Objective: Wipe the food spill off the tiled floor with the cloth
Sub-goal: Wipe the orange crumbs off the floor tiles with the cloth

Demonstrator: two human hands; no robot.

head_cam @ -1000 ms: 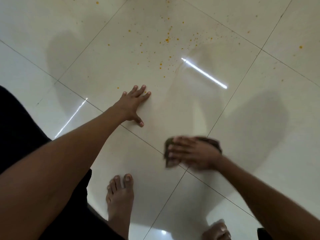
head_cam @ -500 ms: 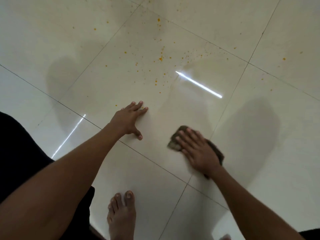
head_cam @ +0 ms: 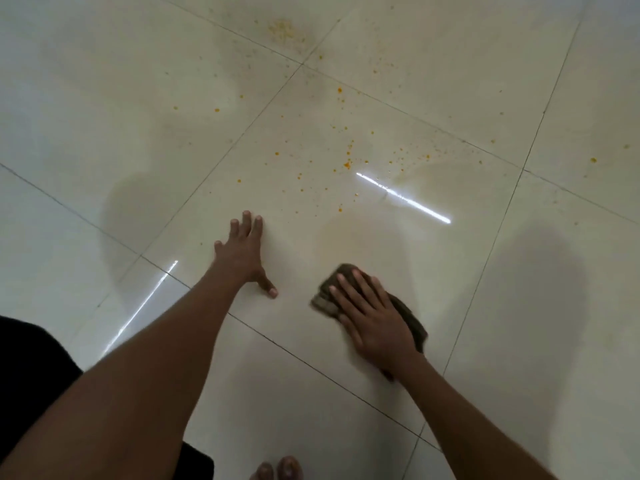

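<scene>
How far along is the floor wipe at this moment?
Done: the cream tiled floor near the hands looks free of specks. In hand: the right hand presses the dark brown cloth flat; the left hand braces bare on the tile. Left: most orange food specks further ahead, plus a crumb patch beyond.
</scene>
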